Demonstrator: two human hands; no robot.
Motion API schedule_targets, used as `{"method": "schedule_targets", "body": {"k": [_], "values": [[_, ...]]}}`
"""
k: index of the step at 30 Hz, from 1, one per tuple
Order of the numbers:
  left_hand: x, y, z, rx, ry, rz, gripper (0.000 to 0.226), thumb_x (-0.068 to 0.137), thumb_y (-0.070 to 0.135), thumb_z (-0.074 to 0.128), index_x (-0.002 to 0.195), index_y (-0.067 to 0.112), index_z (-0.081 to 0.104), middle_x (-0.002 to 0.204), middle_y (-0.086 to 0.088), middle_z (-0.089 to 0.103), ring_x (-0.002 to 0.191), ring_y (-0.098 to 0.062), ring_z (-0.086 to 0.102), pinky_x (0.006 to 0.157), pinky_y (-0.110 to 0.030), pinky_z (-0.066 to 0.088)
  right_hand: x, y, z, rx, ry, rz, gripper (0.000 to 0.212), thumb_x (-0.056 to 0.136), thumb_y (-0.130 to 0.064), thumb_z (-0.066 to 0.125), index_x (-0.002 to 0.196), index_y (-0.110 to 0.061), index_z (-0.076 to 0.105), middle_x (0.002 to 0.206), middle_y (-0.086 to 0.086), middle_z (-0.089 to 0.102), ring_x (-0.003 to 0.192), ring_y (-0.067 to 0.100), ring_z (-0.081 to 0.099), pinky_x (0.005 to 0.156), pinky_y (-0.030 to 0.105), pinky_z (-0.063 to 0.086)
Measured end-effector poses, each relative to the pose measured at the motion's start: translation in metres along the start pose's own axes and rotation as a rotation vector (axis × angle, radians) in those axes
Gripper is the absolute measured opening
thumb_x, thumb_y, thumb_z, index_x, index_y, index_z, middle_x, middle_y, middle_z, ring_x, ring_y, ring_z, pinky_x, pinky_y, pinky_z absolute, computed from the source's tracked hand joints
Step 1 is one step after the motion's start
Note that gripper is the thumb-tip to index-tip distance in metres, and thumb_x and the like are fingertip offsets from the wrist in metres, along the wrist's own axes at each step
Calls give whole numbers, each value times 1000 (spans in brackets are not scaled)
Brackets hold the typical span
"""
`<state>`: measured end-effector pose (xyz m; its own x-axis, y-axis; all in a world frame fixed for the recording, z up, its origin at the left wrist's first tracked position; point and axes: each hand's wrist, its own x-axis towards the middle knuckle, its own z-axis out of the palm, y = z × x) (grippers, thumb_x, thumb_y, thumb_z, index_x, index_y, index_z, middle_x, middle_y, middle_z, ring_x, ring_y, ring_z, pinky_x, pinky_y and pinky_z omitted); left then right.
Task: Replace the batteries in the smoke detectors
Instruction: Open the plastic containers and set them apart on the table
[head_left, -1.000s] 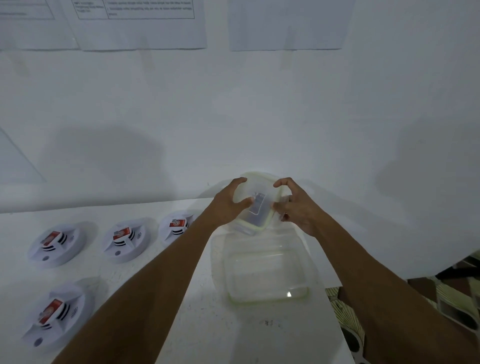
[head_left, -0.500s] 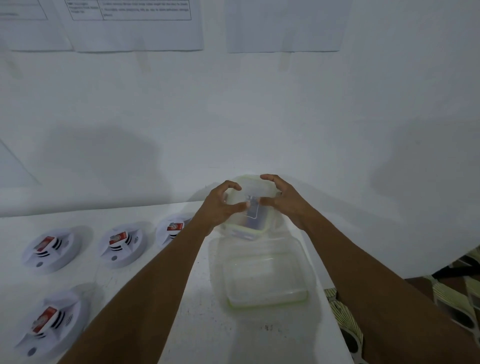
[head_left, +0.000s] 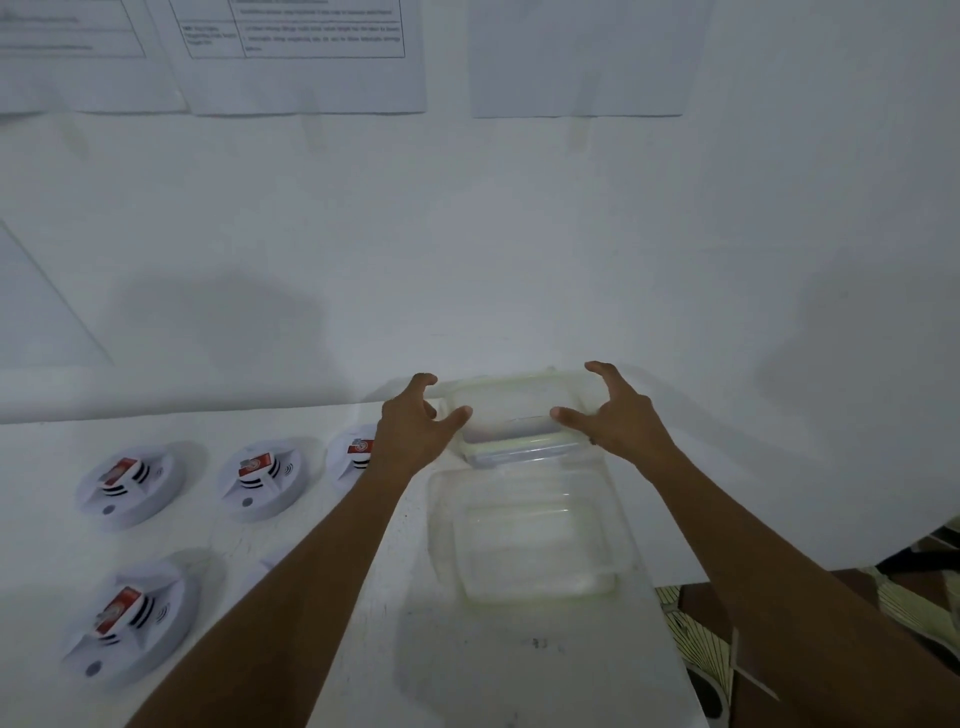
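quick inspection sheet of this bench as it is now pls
surface: white table, a few dark specks near the front edge
job's things: four smoke detectors in full or partial view at left, each with a red battery showing; a fifth may be hidden under the left forearm
containers: clear lidded container at the wall, contents unclear; larger clear tub in front, looks empty
clutter: nothing seen
hands: left hand and right hand open, spread at either side of the lidded container
cables: nothing seen
surroundings: white wall with printed sheets; patterned fabric at lower right
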<state>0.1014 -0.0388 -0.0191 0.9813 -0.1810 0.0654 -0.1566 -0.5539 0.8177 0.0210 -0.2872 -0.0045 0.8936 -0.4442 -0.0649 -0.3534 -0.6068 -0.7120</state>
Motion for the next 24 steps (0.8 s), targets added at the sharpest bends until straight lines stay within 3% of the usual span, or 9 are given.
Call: {"method": "schedule_targets", "body": {"k": [3,7,9,12,14,17,21,24], "values": [[-7,10,-2,-85,-80,-98,50,81,38,74,121,16,53,78,-6,68,57,-18,66,52,-28,53,-8,-4,-11,13,4,-38,77,78,-53,74,142,-37,36,89,9,67,93,19,63,88,35,50],[-12,16,-8,-143,-35,-34,45,82,27,76,121,15,56,83,-5,65,46,-14,59,43,-20,44,-16,-10,-25,123,40,-111,60,88,-25,71,140,-32,43,85,7,69,77,2,58,79,26,43],[-13,20,-15,-174,12,25,44,82,23,76,121,18,57,92,-7,63,46,-16,57,42,-18,44,-17,-13,-30,218,61,-114,58,88,-18,69,139,-33,46,88,6,69,69,10,60,72,30,50],[-14,30,-23,-365,33,61,36,88,25,70,121,19,58,103,-7,62,52,-20,61,47,-26,48,-19,-23,-37,529,44,-80,50,93,-18,66,137,-30,47,94,10,70,61,20,65,59,31,53],[-15,36,-24,-530,18,52,26,96,32,58,116,17,61,106,-6,61,60,-23,64,58,-33,52,-21,-32,-40,747,13,-37,41,97,-29,60,135,-26,47,100,14,68,71,27,70,63,34,57],[-19,40,-25,-648,-10,58,33,102,38,42,108,15,64,97,-5,58,70,-22,62,68,-34,53,-24,-36,-40,923,-35,-1,35,97,-38,58,127,-22,52,104,15,62,85,34,71,74,39,59],[-22,33,-21,-559,-68,104,36,103,42,36,110,20,63,103,-8,62,88,-21,62,78,-32,53,-21,-20,-32,795,-40,-61,51,87,-13,72,133,-21,50,109,12,65,96,26,65,81,39,58],[-23,22,-13,-281,-83,170,22,97,42,51,113,29,59,111,2,62,96,-16,62,85,-31,52,-18,-6,-25,583,29,-81,60,81,0,74,129,-29,55,114,3,64,95,24,65,80,36,56]]}}
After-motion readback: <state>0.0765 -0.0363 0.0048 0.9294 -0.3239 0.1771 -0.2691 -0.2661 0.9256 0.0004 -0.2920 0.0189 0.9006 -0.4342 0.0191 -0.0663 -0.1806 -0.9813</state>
